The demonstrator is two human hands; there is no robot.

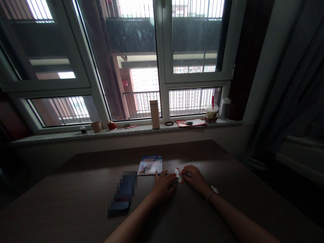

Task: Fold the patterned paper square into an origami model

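Observation:
A small piece of white paper with red and orange print (179, 176) lies on the table between my hands. My right hand (194, 178) pinches its right edge between thumb and fingers; a pale bracelet is on that wrist. Palm down, my left hand (164, 186) rests on the table with its fingers spread, the fingertips at the paper's left edge. Just beyond the left hand is a blue printed booklet or packet (150, 165) with red lettering. Whether the paper is folded cannot be made out.
A pixel-blurred dark object (124, 194) lies left of my left arm on the brown table (76, 189). On the windowsill (134, 129) stand a beige flask (154, 114), a brown cup (96, 127), scissors (188, 123) on red papers, and a drink cup with a red straw (212, 110).

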